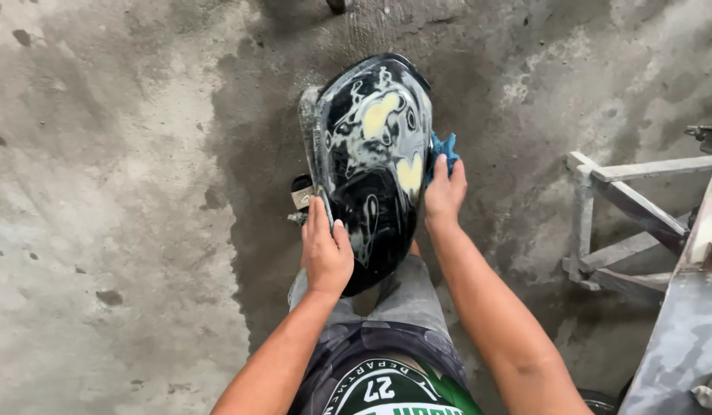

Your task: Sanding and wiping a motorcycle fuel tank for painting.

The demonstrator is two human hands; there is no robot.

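Both hands steady a black motorcycle fuel tank [371, 165] propped against the person's knee above the wet concrete floor [125, 230]. Left hand [325, 250] is closed over the tank's near left edge; right hand [444, 192] presses a blue cloth [444, 146] flat against its right flank, fingers spread. Pale filler patches show on the glossy shell. It looks stiff and fairly heavy, and being wet it is probably slippery, so the rim and seam likely give surer purchase than the curved top. A grey metal frame [610, 223] stands to the right.
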